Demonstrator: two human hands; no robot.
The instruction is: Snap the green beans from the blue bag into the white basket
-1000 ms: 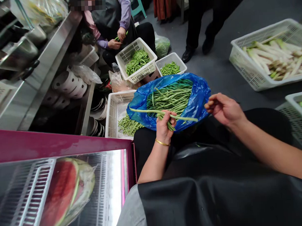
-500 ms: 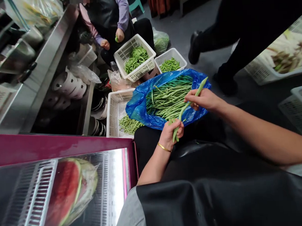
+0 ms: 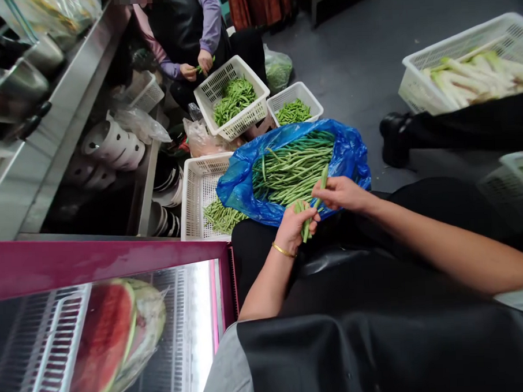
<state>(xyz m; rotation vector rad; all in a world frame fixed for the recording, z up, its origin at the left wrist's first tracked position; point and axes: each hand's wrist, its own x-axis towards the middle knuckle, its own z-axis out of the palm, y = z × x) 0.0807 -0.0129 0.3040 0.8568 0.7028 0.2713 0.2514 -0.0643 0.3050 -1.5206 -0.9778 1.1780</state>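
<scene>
My left hand, with a gold bracelet at its wrist, is closed around several short green bean pieces. Just right of it, my right hand pinches a green bean that slants up from between the two hands. Both hands are over the near edge of a blue plastic bag, which lies open and is full of long green beans. Left of the bag, partly under it, a white basket holds shorter bean pieces.
A person sits opposite, handling beans behind a tilted white basket. A smaller basket of beans stands beside it. Another person's shoe is at right, near a vegetable basket. A glass-topped fridge is at lower left.
My right hand has come down closer to my left hand, and the long bean between them now looks shorter. The walking person's legs have moved right, uncovering the vegetable basket.
</scene>
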